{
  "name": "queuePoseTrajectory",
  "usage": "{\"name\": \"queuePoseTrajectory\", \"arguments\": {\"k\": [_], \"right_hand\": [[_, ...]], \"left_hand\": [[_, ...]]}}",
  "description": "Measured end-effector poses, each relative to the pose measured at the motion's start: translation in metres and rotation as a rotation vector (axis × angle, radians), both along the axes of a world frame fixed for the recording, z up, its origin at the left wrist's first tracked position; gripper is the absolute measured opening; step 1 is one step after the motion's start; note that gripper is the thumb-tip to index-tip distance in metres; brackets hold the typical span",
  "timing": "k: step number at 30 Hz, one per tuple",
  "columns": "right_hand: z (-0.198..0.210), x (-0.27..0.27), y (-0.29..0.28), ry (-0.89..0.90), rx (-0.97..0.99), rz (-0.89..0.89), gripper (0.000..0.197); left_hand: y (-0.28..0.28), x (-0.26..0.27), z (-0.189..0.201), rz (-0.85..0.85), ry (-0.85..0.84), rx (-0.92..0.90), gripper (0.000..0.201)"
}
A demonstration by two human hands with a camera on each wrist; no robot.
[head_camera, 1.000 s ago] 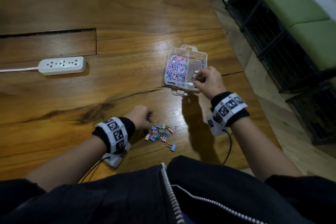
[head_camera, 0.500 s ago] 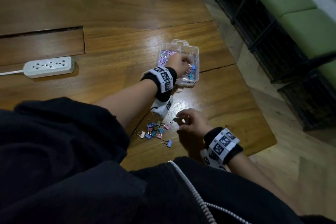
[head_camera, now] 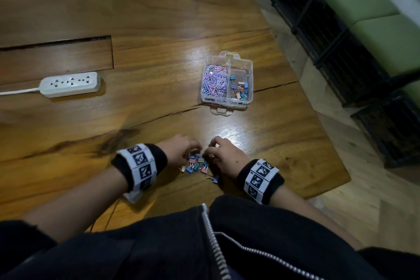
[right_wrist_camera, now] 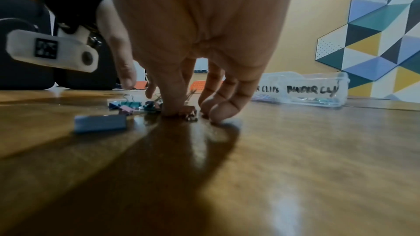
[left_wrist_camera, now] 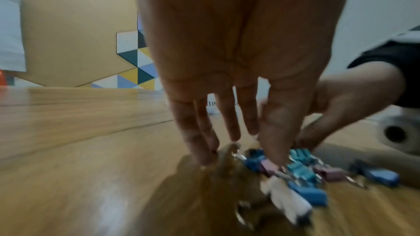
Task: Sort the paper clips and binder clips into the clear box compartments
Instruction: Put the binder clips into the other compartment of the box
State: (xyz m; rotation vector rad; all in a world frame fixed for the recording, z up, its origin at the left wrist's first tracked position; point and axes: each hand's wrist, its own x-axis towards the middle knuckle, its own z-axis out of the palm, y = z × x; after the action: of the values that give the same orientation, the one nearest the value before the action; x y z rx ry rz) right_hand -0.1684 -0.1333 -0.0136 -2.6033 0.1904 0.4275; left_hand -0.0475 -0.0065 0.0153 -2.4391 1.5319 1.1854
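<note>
stray clip: a single blue metal binder clip [head_camera: 215, 180] lay nearest the person, just apart from the heap, by the right wrist.
pile: small heap of blue, pink and teal metal binder clips [head_camera: 197, 164] sat on the glossy brown wooden table [head_camera: 159, 18], between both hands.
left hand [head_camera: 179, 151]: fingers [left_wrist_camera: 202, 143] hung down onto the left edge of the heap, tips touching clips; whether it actually pinched one, cannot tell (wrist view blurred).
right hand [head_camera: 223, 158]: thumb and fingertips were pressed down at the right edge of the heap; a pinch on a clip cannot be confirmed.
how to: judged best to pinch a clip by its body rather than the wire loops, which may snag neighbours, and lift straight up.
clear box: the clear plastic two-compartment box [head_camera: 249, 68] stood well beyond the hands, lid off.
compartments: pink and blue paper clips [head_camera: 214, 83] filled the left one; binder clips already sorted [head_camera: 239, 91] lay in the right one, so heap clips go right.
far left: white power strip [head_camera: 70, 84].
</note>
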Motion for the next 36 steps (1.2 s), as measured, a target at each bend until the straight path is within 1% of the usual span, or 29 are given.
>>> {"name": "queuePoseTrajectory", "arguments": {"k": [2, 4, 7, 9, 11, 13, 16, 20, 23, 25, 28, 30, 34, 36], "right_hand": [[-0.001, -0.001, -0.003, 0.015, 0.011, -0.042, 0.025], [-0.002, -0.004, -0.006, 0.024, 0.005, -0.095, 0.023], [-0.001, -0.01, -0.013, 0.02, 0.018, -0.208, 0.021], [-0.002, -0.014, -0.018, 0.038, 0.029, -0.272, 0.017], [0.002, -0.014, -0.025, 0.058, 0.056, -0.331, 0.015], [0.011, -0.008, -0.034, 0.043, 0.097, -0.393, 0.014], [0.035, 0.009, -0.052, -0.06, 0.145, -0.511, 0.015], [0.058, 0.041, -0.081, -0.23, 0.135, -0.634, 0.013], [0.061, 0.063, -0.097, -0.313, 0.111, -0.715, 0.013], [0.059, 0.072, -0.104, -0.354, 0.097, -0.764, 0.012], [0.053, 0.079, -0.109, -0.366, 0.082, -0.783, 0.011], [0.049, 0.081, -0.11, -0.369, 0.085, -0.785, 0.012], [0.048, 0.085, -0.11, -0.403, 0.163, -0.833, 0.019], [0.048, 0.085, -0.108, -0.397, 0.19, -0.834, 0.022]], "left_hand": [[0.007, -0.007, -0.005, -0.036, -0.004, -0.057, 0.052], [0.01, -0.011, -0.011, -0.089, -0.025, -0.087, 0.053], [0.01, -0.014, -0.013, -0.175, -0.122, -0.078, 0.056], [0.009, -0.015, -0.013, -0.185, -0.148, -0.065, 0.055], [0.007, -0.017, -0.013, -0.136, -0.136, -0.067, 0.046], [0.007, -0.019, -0.013, -0.035, -0.098, -0.063, 0.039], [0.006, -0.021, -0.013, 0.114, -0.032, -0.061, 0.033], [0.006, -0.022, -0.012, 0.222, 0.001, -0.028, 0.03], [0.009, -0.021, -0.014, 0.274, 0.033, -0.068, 0.024], [0.012, -0.019, -0.013, 0.354, 0.075, -0.121, 0.017], [0.016, -0.015, -0.011, 0.439, 0.079, -0.19, 0.016], [0.02, -0.014, -0.009, 0.411, 0.057, -0.19, 0.019], [0.026, -0.023, -0.008, 0.159, 0.003, -0.088, 0.031], [0.027, -0.027, -0.008, 0.092, -0.061, -0.058, 0.04]]}}
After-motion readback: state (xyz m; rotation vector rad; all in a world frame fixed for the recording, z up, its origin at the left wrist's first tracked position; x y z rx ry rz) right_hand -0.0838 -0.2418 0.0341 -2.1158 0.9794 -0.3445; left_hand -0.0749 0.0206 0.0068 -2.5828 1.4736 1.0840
